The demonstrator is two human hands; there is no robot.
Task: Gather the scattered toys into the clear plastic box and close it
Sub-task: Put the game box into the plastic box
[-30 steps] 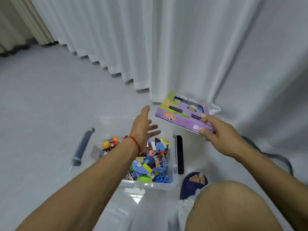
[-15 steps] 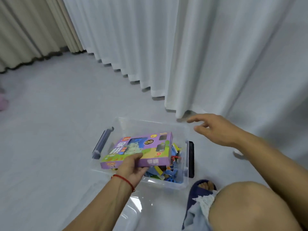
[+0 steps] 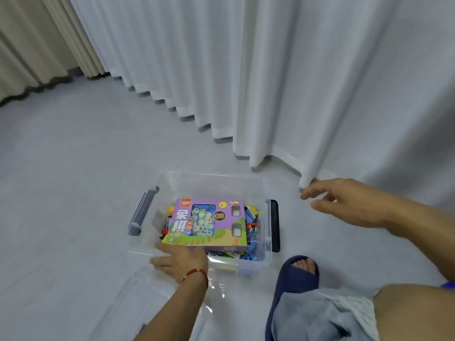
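Lying flat on top of the loose toys (image 3: 251, 244), the purple game box (image 3: 209, 223) covers most of them, so only coloured edges are seen at its right and left sides and single pieces cannot be told apart. The clear plastic box (image 3: 216, 179) is hard to trace, its walls being nearly invisible against the pale floor (image 3: 73, 168); its dark handles (image 3: 142, 212) mark both ends. A clear lid (image 3: 138, 299) is made out faintly on the floor in front, partly hidden by the left forearm. The left hand (image 3: 181, 260) is laid at the near edge of the game box, fingers fairly straight; whether anything is pinched cannot be told. The right hand (image 3: 344, 203) is held in the air to the right of the plastic box, apart from it, fingers loosely spread and holding nothing, close to the white curtain (image 3: 270, 70).
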